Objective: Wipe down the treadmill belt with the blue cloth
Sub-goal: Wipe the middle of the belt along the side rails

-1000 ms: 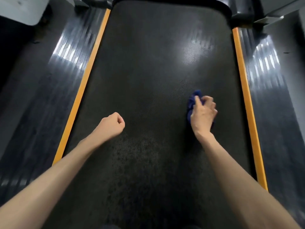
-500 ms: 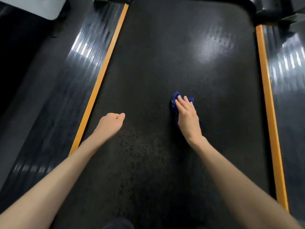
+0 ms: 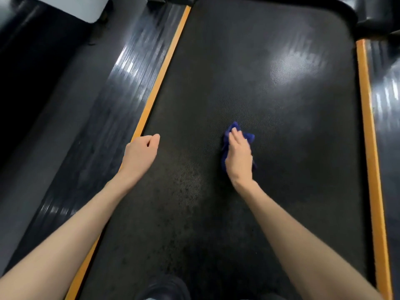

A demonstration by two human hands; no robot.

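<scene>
Blue cloth [image 3: 249,137] on the belt [image 3: 238,61], pressed under flat fingers [image 3: 236,138] of the right hand [image 3: 238,158]; left hand [image 3: 140,152] clenched, empty.

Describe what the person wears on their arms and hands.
The left forearm and right forearm are bare to the frame's edge: no sleeves, watch or band. The left hand and right hand are ungloved, with no rings visible.

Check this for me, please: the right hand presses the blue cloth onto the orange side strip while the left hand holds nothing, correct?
Not quite: the head view shows the right hand pressing the blue cloth onto the black treadmill belt, apart from both orange side strips. The left hand does hold nothing.
</scene>
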